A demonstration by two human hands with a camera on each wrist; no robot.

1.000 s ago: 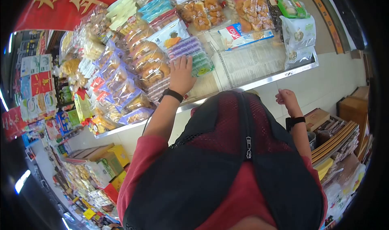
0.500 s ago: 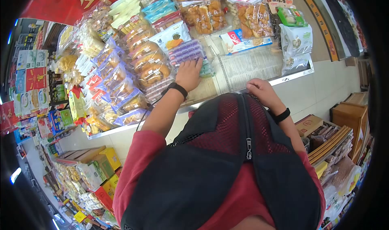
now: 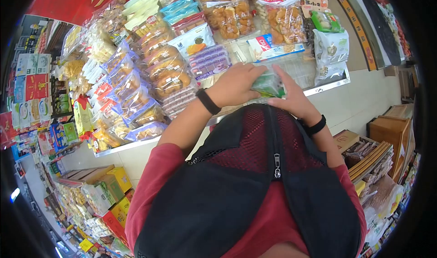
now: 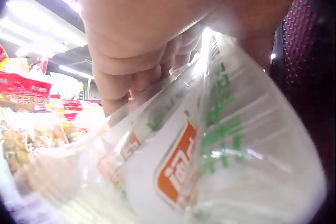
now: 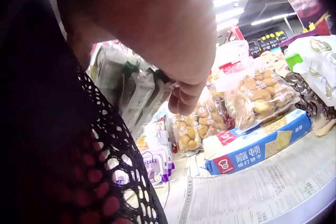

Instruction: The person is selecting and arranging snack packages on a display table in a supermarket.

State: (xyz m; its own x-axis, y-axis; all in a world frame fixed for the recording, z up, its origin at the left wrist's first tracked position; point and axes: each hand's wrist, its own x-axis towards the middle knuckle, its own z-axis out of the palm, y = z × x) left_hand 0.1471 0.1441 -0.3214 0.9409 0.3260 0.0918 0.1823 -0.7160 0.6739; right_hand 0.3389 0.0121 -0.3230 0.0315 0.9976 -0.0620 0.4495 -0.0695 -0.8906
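Between both hands, above the table's near edge, a clear plastic pack with green print (image 3: pixel 268 84) is held. My left hand (image 3: pixel 234 86) grips its left side; the left wrist view shows fingers over the crinkled wrapper (image 4: pixel 220 145), which bears green lettering and an orange label. On the other side my right hand (image 3: pixel 293 98) holds the pack between thumb and fingers. From the right wrist, the right hand (image 5: pixel 157 29) partly covers the clear packs (image 5: pixel 131 87). Purple-striped packs (image 3: pixel 209 61) lie left of the hands.
Bagged breads (image 3: pixel 168 71) fill the table's left part. A blue-and-white biscuit pack (image 3: pixel 275 48) lies beyond the hands, near bagged twisted snacks (image 3: pixel 287 23). White bags (image 3: pixel 331 53) stand at the right end. Newspaper (image 5: pixel 262 187) covers part of the tabletop, which has a metal edge (image 3: pixel 327 87).
The green-printed pack has left its place beside the purple packs and moved right in my left hand. My right hand has come up and left from the table's near side and now holds it too.
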